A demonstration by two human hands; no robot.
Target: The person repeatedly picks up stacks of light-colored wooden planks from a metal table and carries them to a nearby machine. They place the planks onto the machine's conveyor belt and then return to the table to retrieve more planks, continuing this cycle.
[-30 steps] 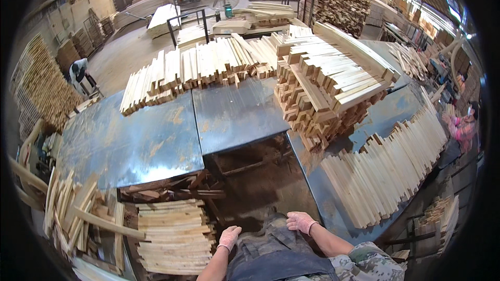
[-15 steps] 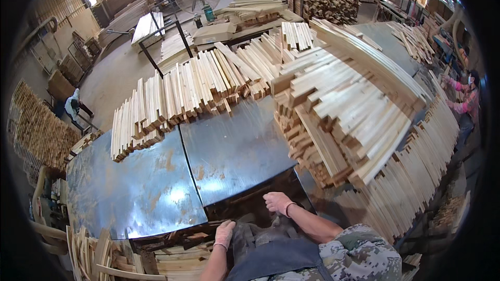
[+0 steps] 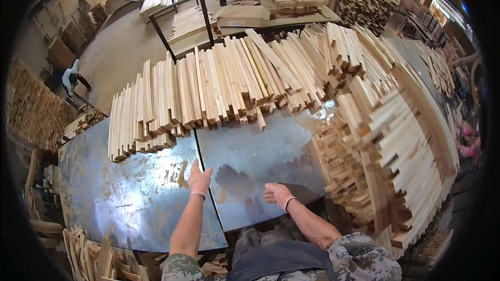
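Note:
My left hand (image 3: pixel 199 179), in a pale pinkish glove, reaches over the bare metal tabletop (image 3: pixel 245 156) beside the dark seam between two sheets. Its thumb and fingers are apart and hold nothing. My right hand (image 3: pixel 278 196), gloved alike with a dark band at the wrist, hovers over the near edge of the right-hand sheet. Its fingers are loosely curled, with nothing seen in them. Beyond both hands lies a long row of pale wooden strips (image 3: pixel 208 83), side by side. A high stack of wooden strips (image 3: pixel 406 135) stands to the right of my right hand.
Loose wood offcuts (image 3: pixel 104 257) lie below the table's near left edge. Behind the row stand a black metal frame (image 3: pixel 205 18) and a cardboard box (image 3: pixel 242 16). One person (image 3: pixel 70 79) bends over at the far left; another, in pink (image 3: pixel 469 140), is at the right.
My left hand has moved forward from the table's near edge to above the metal top, and its fingers have spread. The view has turned and come nearer to the table; my right hand stays curled.

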